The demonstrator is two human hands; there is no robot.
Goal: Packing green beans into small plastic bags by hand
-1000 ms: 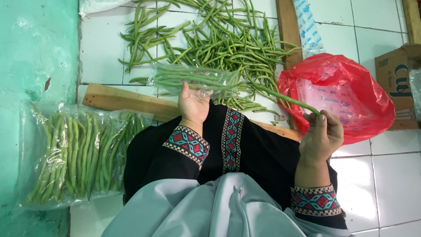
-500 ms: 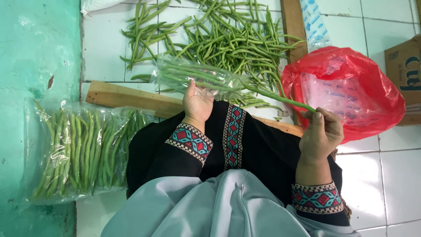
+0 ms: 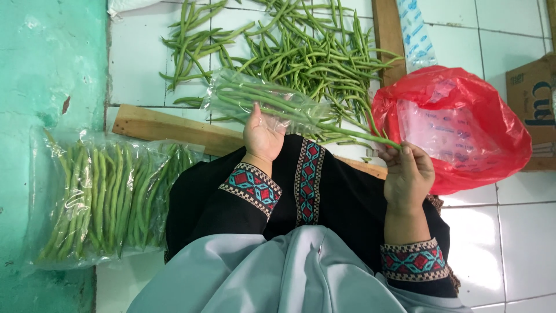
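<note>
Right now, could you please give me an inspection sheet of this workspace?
Surface: white tiled floor, with a teal painted strip at one side.
Job's things: clear bag partly filled with green beans; loose bean pile beyond it.
Clutter: filled bean bags, wooden plank, red plastic bag, cardboard box.
Grippers: left hand holds the clear bag; right hand grips bean ends at its mouth.
Cables: nothing seen.
Surroundings: dark embroidered garment over the lap.
</note>
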